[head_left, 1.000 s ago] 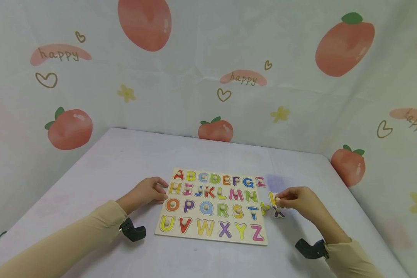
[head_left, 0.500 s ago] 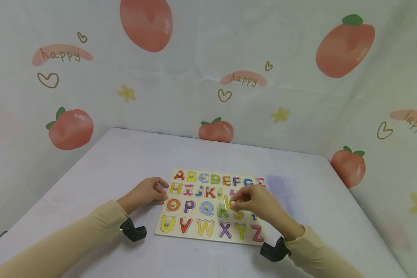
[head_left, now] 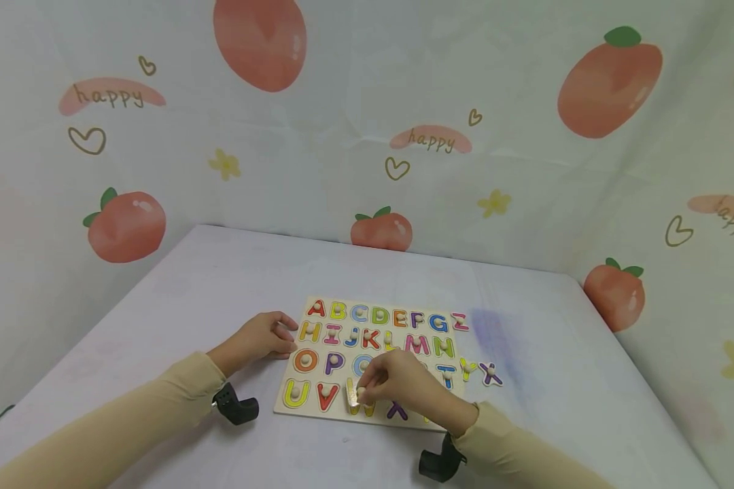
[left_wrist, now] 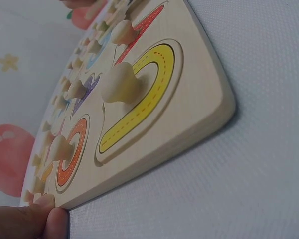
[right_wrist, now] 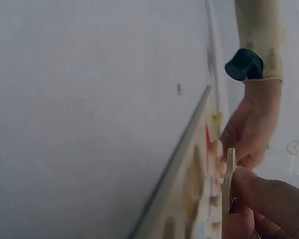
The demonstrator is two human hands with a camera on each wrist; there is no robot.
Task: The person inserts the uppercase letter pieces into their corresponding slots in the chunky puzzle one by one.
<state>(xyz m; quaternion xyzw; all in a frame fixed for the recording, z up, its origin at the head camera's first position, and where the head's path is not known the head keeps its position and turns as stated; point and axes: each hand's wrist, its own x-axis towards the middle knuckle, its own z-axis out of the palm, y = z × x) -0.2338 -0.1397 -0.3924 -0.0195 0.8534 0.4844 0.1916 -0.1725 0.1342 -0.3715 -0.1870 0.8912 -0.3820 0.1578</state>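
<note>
A wooden alphabet puzzle board (head_left: 336, 415) lies flat on the table, most of its letters fitted with round knobs. My right hand (head_left: 400, 387) pinches a yellow letter W piece (head_left: 352, 396) by its knob, tilted on edge close over the printed W in the bottom row. In the right wrist view the letter piece (right_wrist: 229, 181) shows edge-on between thumb and fingers. At the board's left edge rests my left hand (head_left: 259, 343), fingers loosely bent. The left wrist view has its fingertips (left_wrist: 46, 201) right at that edge, near the orange O (left_wrist: 72, 154).
Right of the board lie a yellow Y piece (head_left: 467, 368) and a purple X piece (head_left: 491, 373). A pink Z piece (head_left: 460, 321) overlaps the board's upper right corner. Behind the white table (head_left: 379, 272) hangs a fruit-print cloth (head_left: 318, 149).
My right hand has carried the W piece from beside the X and Y pieces, leftward across the board to the bottom row. The left hand has stayed at the board's edge.
</note>
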